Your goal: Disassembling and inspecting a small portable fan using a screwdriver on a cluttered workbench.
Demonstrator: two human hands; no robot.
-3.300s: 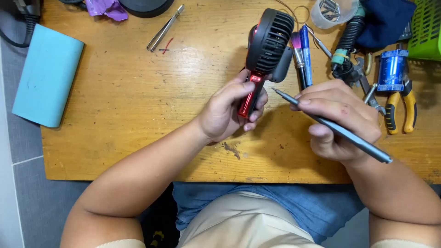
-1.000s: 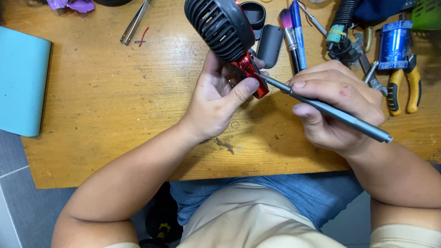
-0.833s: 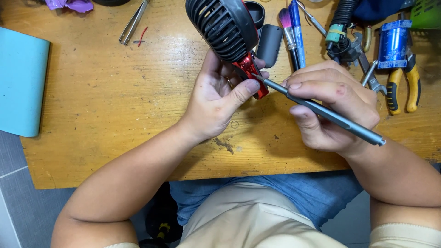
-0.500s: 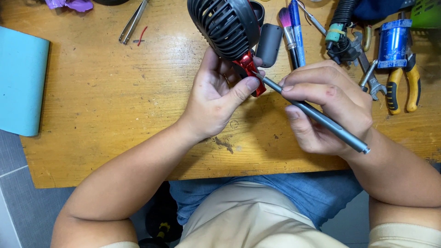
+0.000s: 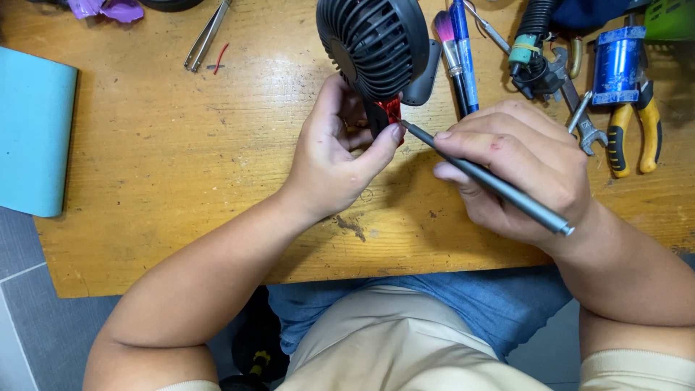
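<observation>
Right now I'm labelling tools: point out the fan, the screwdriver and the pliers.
fan (image 5: 376, 43), head view, front grille.
screwdriver (image 5: 507, 194), head view, grey shaft.
pliers (image 5: 633, 134), head view, yellow handles.

Wooden table (image 5: 181, 166) carries tweezers (image 5: 206, 36), pliers (image 5: 630, 130), pens (image 5: 457, 54), teal pad (image 5: 32, 130).

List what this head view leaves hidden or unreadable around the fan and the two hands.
- Fan handle: mostly covered by the left hand; only a red patch shows.
- Screwdriver tip: where it meets the fan is too small to make out.
- Screwdriver middle: wrapped by the right hand.
- Green basket and purple cloth: cut off by the top edge.
</observation>
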